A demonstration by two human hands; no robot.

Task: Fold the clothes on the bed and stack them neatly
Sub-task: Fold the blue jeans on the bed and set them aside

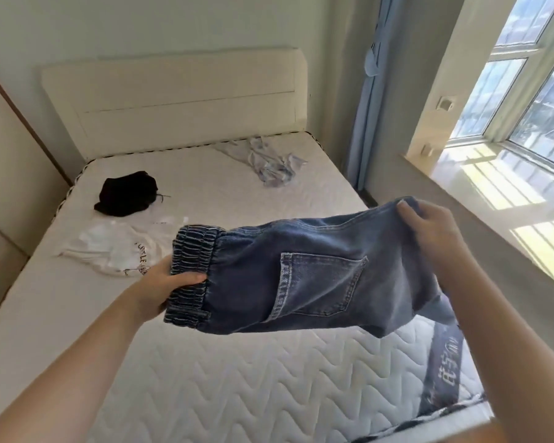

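Jeans (pixel 317 276) held above mattress (pixel 237 378), left hand (pixel 163 287) gripping waistband, right hand (pixel 435 231) gripping leg

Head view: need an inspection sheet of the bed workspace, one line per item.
Surface: bare quilted white mattress with a cream headboard.
Job's things: blue jeans held in the air above the mattress, elastic waistband to the left, back pocket facing the camera; white printed T-shirt, black garment and pale light garment lie crumpled and unfolded on the mattress, no stack seen.
Clutter: nothing seen.
Grippers: left hand grips the waistband; right hand grips the leg end.
Cables: nothing seen.
Surroundings: blue curtain, sunlit window and sill on the right.
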